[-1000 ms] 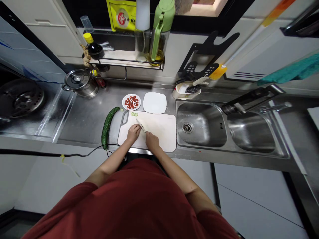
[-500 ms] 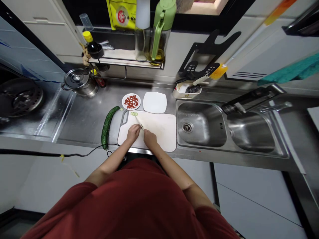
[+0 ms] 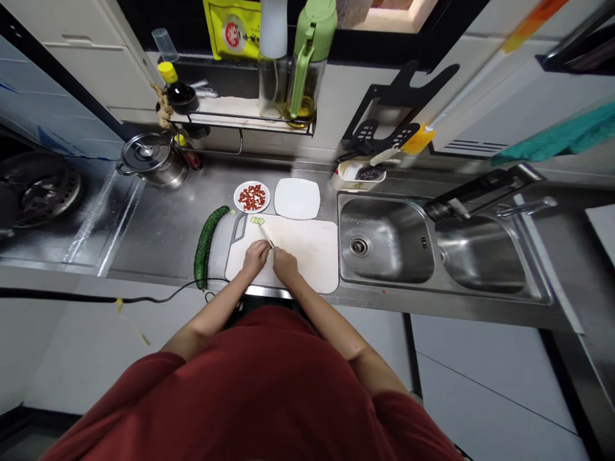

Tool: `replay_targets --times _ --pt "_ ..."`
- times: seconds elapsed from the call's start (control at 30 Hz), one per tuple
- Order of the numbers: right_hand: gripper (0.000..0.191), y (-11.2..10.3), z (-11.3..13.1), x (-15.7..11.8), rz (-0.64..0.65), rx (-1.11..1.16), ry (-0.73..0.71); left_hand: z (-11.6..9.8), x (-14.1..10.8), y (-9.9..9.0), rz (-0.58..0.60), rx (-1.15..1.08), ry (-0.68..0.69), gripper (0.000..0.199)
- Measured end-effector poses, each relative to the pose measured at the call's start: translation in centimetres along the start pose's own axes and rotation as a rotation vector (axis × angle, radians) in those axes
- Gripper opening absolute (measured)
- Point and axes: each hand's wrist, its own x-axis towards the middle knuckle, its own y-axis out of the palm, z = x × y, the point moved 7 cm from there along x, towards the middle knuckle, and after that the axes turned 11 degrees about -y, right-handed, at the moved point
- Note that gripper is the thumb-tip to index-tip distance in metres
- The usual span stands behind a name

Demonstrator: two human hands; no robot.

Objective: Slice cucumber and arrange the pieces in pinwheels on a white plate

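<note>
Over the white cutting board [image 3: 307,250], my right hand [image 3: 285,264] is closed around the handle of a knife [image 3: 265,235], whose blade points up and left. My left hand [image 3: 255,257] is closed beside the blade, its fingertips together on something small that I cannot make out. Several pale green cucumber slices [image 3: 257,220] lie near the board's top left edge. A long dark green cucumber [image 3: 206,246] rests on the steel counter left of the board, with a small cut end [image 3: 233,212] near its top.
Behind the board stand a plate of red chopped pieces [image 3: 252,196] and a white square plate [image 3: 296,198]. A double sink [image 3: 389,240] is to the right, a lidded pot [image 3: 154,160] at the back left. A rack [image 3: 240,115] with bottles hangs above. A black cable [image 3: 144,298] crosses the front left.
The whole view has shifted very slightly. Both hands stay closed at nearly the same spot on the board, and the knife has barely moved.
</note>
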Motion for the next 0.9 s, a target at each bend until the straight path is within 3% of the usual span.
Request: replay_targets --times 0.9 --pt "0.026 0.50 -0.77 0.31 0.027 0.024 -0.007 0.18 -0.05 0.18 -0.022 -0.046 0.029 0.017"
